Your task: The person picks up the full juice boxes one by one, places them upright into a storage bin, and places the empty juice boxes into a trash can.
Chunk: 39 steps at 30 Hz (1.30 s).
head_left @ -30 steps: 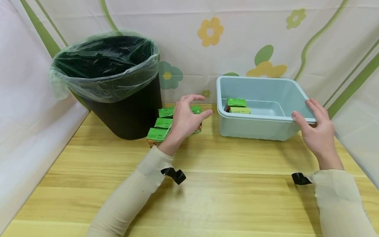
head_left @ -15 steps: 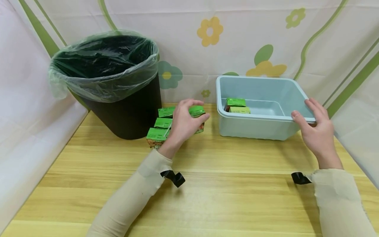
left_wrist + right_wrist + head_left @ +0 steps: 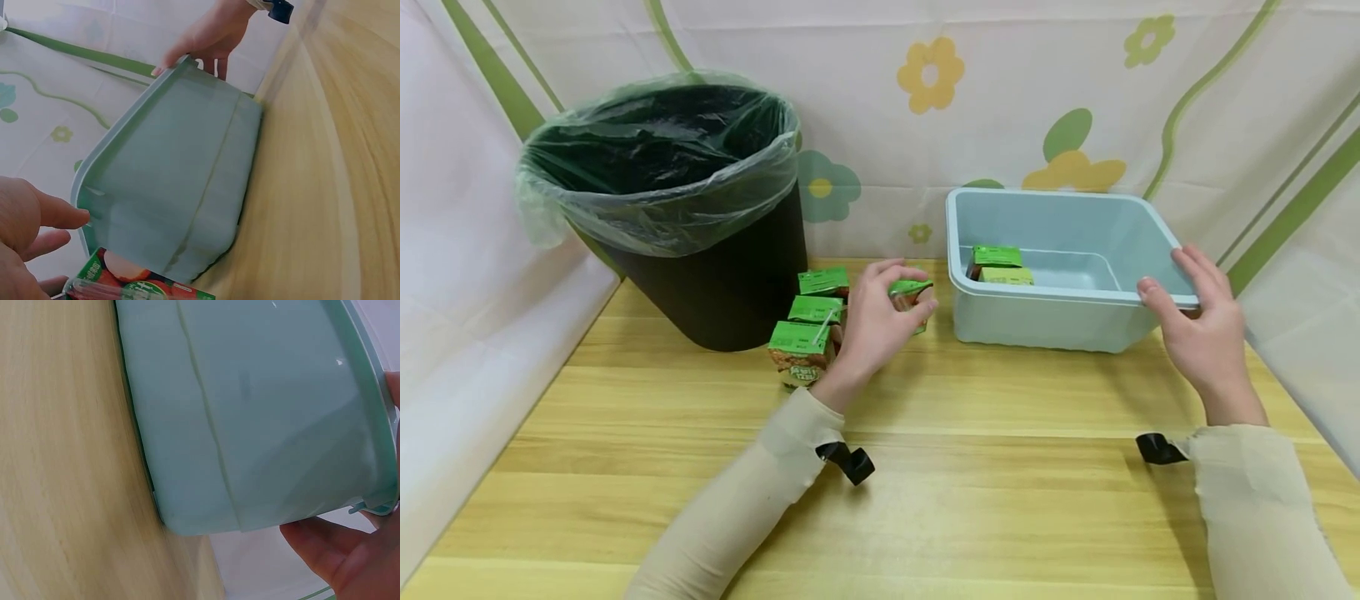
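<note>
the left hand [image 3: 877, 323], the nearer one, has its fingers curled around the green-topped carton [image 3: 912, 293], long axis near upright, located at the 9 o'clock side of the blue bin [image 3: 1037, 323], whose 4 o'clock corner the right hand [image 3: 1208, 337] grips.

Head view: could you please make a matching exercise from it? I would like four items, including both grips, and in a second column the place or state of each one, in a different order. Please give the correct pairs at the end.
Column one
1. blue tub
2. black bin
3. left grip
4. right grip

Column two
A. lined with a green bag
B. holding the blue tub at its right end
C. two cartons inside
D. at a carton between black bin and blue tub

Pairs: 1-C, 2-A, 3-D, 4-B
</note>
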Each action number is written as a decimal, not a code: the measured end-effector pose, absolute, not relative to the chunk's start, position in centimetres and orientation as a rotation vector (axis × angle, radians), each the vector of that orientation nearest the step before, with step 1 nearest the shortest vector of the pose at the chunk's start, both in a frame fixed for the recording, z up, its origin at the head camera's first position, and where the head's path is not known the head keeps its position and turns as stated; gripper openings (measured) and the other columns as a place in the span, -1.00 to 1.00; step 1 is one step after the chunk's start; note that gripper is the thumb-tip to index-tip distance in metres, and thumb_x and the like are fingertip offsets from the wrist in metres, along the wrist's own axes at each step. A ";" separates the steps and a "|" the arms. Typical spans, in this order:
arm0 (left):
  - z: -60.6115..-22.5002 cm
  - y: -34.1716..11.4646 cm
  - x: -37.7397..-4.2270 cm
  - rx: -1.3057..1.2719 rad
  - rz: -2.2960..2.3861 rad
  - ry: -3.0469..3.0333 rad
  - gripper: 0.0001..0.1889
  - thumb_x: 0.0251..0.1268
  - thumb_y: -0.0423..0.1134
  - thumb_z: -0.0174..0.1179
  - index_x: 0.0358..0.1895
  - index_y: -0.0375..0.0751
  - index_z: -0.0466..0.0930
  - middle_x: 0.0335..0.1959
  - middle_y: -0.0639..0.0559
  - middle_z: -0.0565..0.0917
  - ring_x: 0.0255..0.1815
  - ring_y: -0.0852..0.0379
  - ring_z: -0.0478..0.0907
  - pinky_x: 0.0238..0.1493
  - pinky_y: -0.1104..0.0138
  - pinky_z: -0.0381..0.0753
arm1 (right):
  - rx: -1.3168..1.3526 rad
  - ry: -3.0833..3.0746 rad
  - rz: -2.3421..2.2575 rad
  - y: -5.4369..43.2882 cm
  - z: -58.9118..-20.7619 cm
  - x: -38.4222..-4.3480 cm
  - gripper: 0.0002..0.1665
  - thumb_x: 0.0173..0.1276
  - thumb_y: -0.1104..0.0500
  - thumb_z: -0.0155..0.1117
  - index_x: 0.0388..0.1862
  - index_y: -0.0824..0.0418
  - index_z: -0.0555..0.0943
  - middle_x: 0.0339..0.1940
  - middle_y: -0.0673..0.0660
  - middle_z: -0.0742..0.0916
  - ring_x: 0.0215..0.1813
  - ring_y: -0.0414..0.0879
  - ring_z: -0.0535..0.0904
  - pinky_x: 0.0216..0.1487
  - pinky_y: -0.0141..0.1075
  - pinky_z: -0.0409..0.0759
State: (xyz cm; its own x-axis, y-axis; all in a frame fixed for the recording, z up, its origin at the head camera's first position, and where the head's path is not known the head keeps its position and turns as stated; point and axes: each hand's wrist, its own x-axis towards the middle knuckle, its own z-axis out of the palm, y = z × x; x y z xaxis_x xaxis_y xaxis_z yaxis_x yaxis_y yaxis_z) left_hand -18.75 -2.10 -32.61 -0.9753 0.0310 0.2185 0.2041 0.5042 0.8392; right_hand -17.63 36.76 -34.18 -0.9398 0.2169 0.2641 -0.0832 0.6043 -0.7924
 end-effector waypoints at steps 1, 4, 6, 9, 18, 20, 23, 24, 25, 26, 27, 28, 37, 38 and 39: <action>-32.7 -2.1 -18.7 -0.210 -1.463 -2.560 -0.65 0.31 -0.17 0.50 0.13 -0.05 0.78 0.54 -0.03 0.48 0.59 -0.13 0.36 0.60 -0.09 0.33 | -0.104 -2.498 1.257 36.8 -34.2 -17.6 -0.16 0.60 -0.15 0.19 0.75 -0.11 0.18 0.78 -0.30 0.11 0.79 -0.17 -0.02 0.10 -0.89 0.29; -33.2 -1.9 -18.6 -0.240 -1.450 -2.522 -0.68 0.30 -0.21 0.51 0.10 -0.08 0.79 0.51 -0.05 0.51 0.57 -0.12 0.38 0.60 -0.10 0.33 | -0.102 -2.493 1.255 36.7 -34.2 -17.6 -0.17 0.60 -0.14 0.20 0.75 -0.11 0.19 0.78 -0.29 0.12 0.79 -0.17 -0.02 0.11 -0.90 0.29; -33.6 -1.8 -18.7 -0.266 -1.436 -2.489 -0.71 0.30 -0.24 0.50 0.07 -0.10 0.80 0.47 -0.06 0.55 0.55 -0.11 0.39 0.57 -0.10 0.35 | -0.105 -2.491 1.257 36.7 -34.1 -17.6 -0.17 0.60 -0.13 0.19 0.75 -0.09 0.19 0.78 -0.28 0.12 0.79 -0.17 -0.02 0.12 -0.90 0.28; -34.1 -1.5 -18.7 -0.298 -1.420 -2.441 -0.74 0.30 -0.28 0.50 0.04 -0.11 0.81 0.43 -0.06 0.58 0.52 -0.10 0.42 0.55 -0.09 0.37 | -0.115 -2.494 1.256 36.6 -34.1 -17.6 -0.16 0.59 -0.12 0.19 0.75 -0.05 0.19 0.78 -0.27 0.12 0.80 -0.16 -0.04 0.14 -0.90 0.26; -35.3 -1.5 -19.3 -0.328 -1.409 -2.396 -0.72 0.32 -0.45 0.43 0.05 -0.12 0.82 0.41 -0.05 0.59 0.51 -0.07 0.43 0.51 -0.04 0.43 | -0.108 -2.490 1.262 36.8 -34.3 -17.6 -0.17 0.59 -0.14 0.21 0.75 -0.11 0.20 0.77 -0.29 0.13 0.79 -0.18 0.00 0.11 -0.89 0.29; -35.5 -1.6 -19.3 -0.324 -1.407 -2.393 -0.71 0.32 -0.47 0.42 0.06 -0.12 0.82 0.40 -0.04 0.60 0.51 -0.07 0.44 0.54 -0.06 0.38 | -0.104 -2.488 1.266 36.8 -34.3 -17.6 -0.17 0.59 -0.15 0.21 0.74 -0.11 0.21 0.77 -0.30 0.13 0.77 -0.18 0.03 0.09 -0.88 0.31; -35.7 -1.7 -19.4 -0.325 -1.400 -2.383 -0.71 0.32 -0.47 0.41 0.05 -0.12 0.82 0.38 -0.04 0.61 0.48 -0.10 0.48 0.55 -0.08 0.36 | -0.103 -2.486 1.268 36.8 -34.3 -17.6 -0.17 0.59 -0.15 0.21 0.74 -0.12 0.21 0.77 -0.30 0.13 0.75 -0.18 0.07 0.07 -0.88 0.32; -35.8 -1.7 -19.4 -0.325 -1.398 -2.379 -0.71 0.32 -0.46 0.41 0.04 -0.12 0.82 0.38 -0.04 0.62 0.47 -0.11 0.49 0.54 -0.08 0.38 | -0.104 -2.486 1.267 36.8 -34.2 -17.6 -0.17 0.59 -0.15 0.21 0.74 -0.12 0.21 0.77 -0.30 0.13 0.75 -0.18 0.07 0.07 -0.88 0.32; -35.9 -1.7 -19.5 -0.325 -1.397 -2.375 -0.72 0.32 -0.46 0.41 0.04 -0.12 0.82 0.38 -0.04 0.62 0.47 -0.12 0.50 0.53 -0.08 0.39 | -0.104 -2.486 1.267 36.8 -34.2 -17.6 -0.17 0.59 -0.15 0.21 0.74 -0.13 0.21 0.77 -0.30 0.13 0.75 -0.18 0.06 0.08 -0.88 0.32; -35.9 -1.7 -19.5 -0.326 -1.395 -2.371 -0.72 0.32 -0.46 0.41 0.04 -0.11 0.82 0.37 -0.04 0.62 0.46 -0.13 0.51 0.52 -0.08 0.41 | -0.105 -2.487 1.265 36.8 -34.3 -17.6 -0.17 0.59 -0.15 0.21 0.74 -0.13 0.21 0.77 -0.31 0.13 0.76 -0.18 0.04 0.09 -0.88 0.31; -36.0 -1.7 -19.5 -0.326 -1.395 -2.368 -0.72 0.33 -0.45 0.41 0.04 -0.11 0.82 0.37 -0.05 0.63 0.46 -0.13 0.52 0.51 -0.08 0.41 | -0.106 -2.488 1.266 36.8 -34.3 -17.5 -0.17 0.59 -0.15 0.21 0.74 -0.13 0.20 0.77 -0.31 0.13 0.77 -0.18 0.03 0.11 -0.88 0.30; -36.1 -1.7 -19.5 -0.324 -1.394 -2.366 -0.72 0.33 -0.45 0.41 0.05 -0.11 0.82 0.37 -0.05 0.63 0.45 -0.14 0.52 0.50 -0.08 0.42 | -0.107 -2.488 1.267 36.8 -34.3 -17.5 -0.17 0.59 -0.15 0.20 0.74 -0.13 0.20 0.77 -0.31 0.12 0.78 -0.18 0.01 0.12 -0.89 0.29; -36.4 -1.7 -19.5 -0.282 -1.378 -2.375 -0.71 0.35 -0.40 0.43 0.08 -0.07 0.82 0.35 -0.05 0.64 0.38 -0.12 0.59 0.39 -0.05 0.53 | -0.116 -2.494 1.267 36.7 -34.3 -17.6 -0.17 0.60 -0.15 0.19 0.75 -0.10 0.19 0.78 -0.29 0.12 0.72 -0.19 0.09 0.09 -0.88 0.33; -36.4 -1.7 -19.5 -0.272 -1.378 -2.380 -0.70 0.34 -0.39 0.44 0.09 -0.05 0.82 0.35 -0.06 0.64 0.38 -0.12 0.59 0.40 -0.05 0.53 | -0.116 -2.495 1.266 36.7 -34.3 -17.7 -0.16 0.60 -0.15 0.19 0.75 -0.09 0.19 0.78 -0.28 0.12 0.71 -0.20 0.10 0.09 -0.87 0.33; -36.4 -1.7 -19.5 -0.264 -1.379 -2.383 -0.70 0.34 -0.39 0.44 0.09 -0.05 0.82 0.35 -0.06 0.65 0.38 -0.12 0.59 0.42 -0.06 0.51 | -0.116 -2.494 1.267 36.7 -34.3 -17.7 -0.16 0.60 -0.14 0.19 0.75 -0.09 0.19 0.78 -0.28 0.12 0.70 -0.20 0.11 0.08 -0.87 0.34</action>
